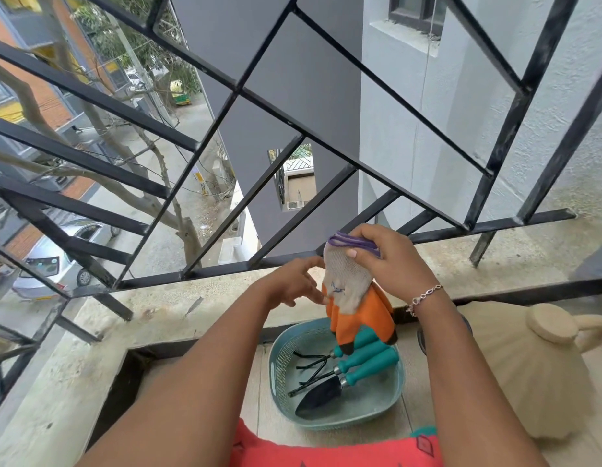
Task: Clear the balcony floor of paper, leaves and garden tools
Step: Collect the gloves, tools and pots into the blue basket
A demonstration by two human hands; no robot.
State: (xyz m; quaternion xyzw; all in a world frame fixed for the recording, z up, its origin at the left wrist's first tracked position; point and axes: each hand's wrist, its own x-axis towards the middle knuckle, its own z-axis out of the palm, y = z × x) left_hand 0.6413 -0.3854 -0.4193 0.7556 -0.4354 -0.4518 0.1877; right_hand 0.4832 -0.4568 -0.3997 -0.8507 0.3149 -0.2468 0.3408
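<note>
**Gloves held over the basket by the cuff**

At the left, the left hand [292,284] is seen loose and uncurled, nothing being gripped; its fingertips are laid against the lower knit part of the gloves [346,284]. The gloves are hung fingers-down in the air, just above the basket [279,362], their orange coated fingers reaching close to the tool handles below. The cuff, edged in purple, is pinched from above between the thumb and fingers of the right hand [383,261].

The gloves are judged to be light, soft and limp: the knit back can be expected to fold and bunch, while the coated fingers should be a little stiffer and grippy, not slippery. No care against breakage is called for. The bunched cuff is taken to be the best hold, since both layers are gathered there; a hold lower down might let one glove slide free.

In the basket, set on the floor below the ledge [191,308], a hand fork [313,360] and a trowel [321,397] are laid side by side. At the right, a beige watering can [528,365] is stood on the floor.
</note>
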